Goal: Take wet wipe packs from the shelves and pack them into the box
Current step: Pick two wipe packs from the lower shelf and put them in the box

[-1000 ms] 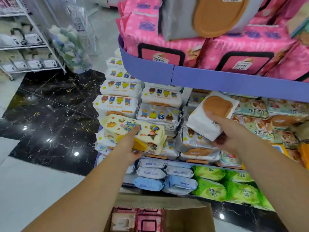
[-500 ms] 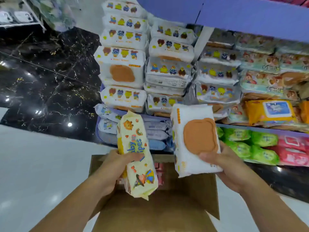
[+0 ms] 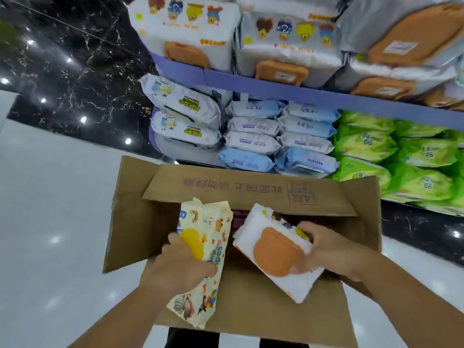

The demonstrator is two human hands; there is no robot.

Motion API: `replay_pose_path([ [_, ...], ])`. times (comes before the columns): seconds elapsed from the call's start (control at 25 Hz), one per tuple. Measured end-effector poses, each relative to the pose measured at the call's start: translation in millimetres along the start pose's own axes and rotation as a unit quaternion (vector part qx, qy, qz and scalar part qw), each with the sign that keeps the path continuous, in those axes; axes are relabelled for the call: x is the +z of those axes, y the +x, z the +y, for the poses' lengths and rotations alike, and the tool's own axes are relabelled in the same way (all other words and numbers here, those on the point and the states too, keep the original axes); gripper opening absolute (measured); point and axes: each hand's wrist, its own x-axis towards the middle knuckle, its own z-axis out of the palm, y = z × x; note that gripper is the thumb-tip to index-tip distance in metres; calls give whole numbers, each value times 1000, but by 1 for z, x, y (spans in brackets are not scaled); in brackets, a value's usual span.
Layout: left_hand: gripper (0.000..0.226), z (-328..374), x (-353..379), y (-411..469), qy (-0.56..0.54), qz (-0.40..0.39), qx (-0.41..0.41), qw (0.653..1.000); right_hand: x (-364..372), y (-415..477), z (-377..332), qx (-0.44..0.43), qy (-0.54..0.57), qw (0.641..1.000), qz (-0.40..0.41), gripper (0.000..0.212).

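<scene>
- Left hand (image 3: 175, 270): wrapped round the middle of the yellow wet wipe pack (image 3: 213, 222), thumb across the printed face beside the yellow lid. The other fingers are hidden behind the pack.
- Yellow wet wipe pack: long axis runs away from the person, far end over the opening of the box (image 3: 133, 217), near end hanging over the near flap.
- Box: open cardboard carton on the floor, directly below both hands. The far flap (image 3: 251, 192) leans inward and roofs part of the opening. A sliver of something dark red shows inside, too little to identify.
- White wet wipe pack (image 3: 251, 237), orange lid up: long axis slants from far-left to near-right, far corner tucked just under the far flap's edge.
- Right hand (image 3: 326, 247): clamps the white pack's right edge, thumb on the lid's rim, fingers curled over the far side.
- Judgement: both packs sit about equally near the opening; each likely needs lowering straight down, clear of the leaning flap.
- Shelves (image 3: 251, 84): stocked behind the box with blue packs (image 3: 276, 136) and green packs (image 3: 389, 156).
</scene>
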Motion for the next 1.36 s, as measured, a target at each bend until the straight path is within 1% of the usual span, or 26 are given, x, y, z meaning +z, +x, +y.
replay_pose_path([
  [0.12,85,-13,11,13,120,7,12,993,7,39,17,25,-94,995,-31,65],
  [0.16,83,-16,9,17,155,22,26,987,10,52,24,34,-116,992,-31,65],
  [0.24,80,-21,-3,20,230,59,75,969,13,71,32,35,-138,990,-17,68],
  [0.36,82,-28,-31,9,355,33,124,926,12,84,37,26,-163,986,4,79],
  [0.44,86,-30,-42,-5,390,27,144,909,16,74,37,-7,-173,984,42,88],
  [0.48,87,-30,-43,-12,391,24,157,906,20,64,37,-34,-183,980,70,94],
  [0.56,84,-27,-42,-19,368,9,167,915,23,34,31,-62,-172,977,111,123],
  [0.6,81,-23,-42,-19,352,0,165,921,19,17,22,-55,-150,980,121,134],
  [0.68,78,-15,-44,-15,310,-16,157,938,-1,-6,1,-60,-117,983,131,138],
  [0.76,79,-5,-44,-3,270,-21,143,952,-35,-7,-25,-100,-100,976,164,133],
  [0.84,78,4,-43,13,221,-19,121,968,-63,4,-56,-128,-105,967,193,117],
  [0.92,80,9,-39,35,156,-22,94,983,-78,13,-70,-146,-110,967,179,102],
  [1.0,85,9,-33,56,95,-23,68,993,-77,19,-70,-138,-92,975,146,95],
  [1.12,92,7,-21,82,47,-13,35,998,-53,32,-40,-121,-50,990,59,91],
  [1.2,99,9,-10,105,21,-18,19,999,-30,58,-14,-85,-44,995,18,85],
  [1.28,108,13,-1,131,-13,-22,11,1000,-9,97,12,-51,-60,997,8,77],
  [1.36,109,18,8,164,-31,-18,13,999,2,143,33,-27,-60,998,24,75],
])
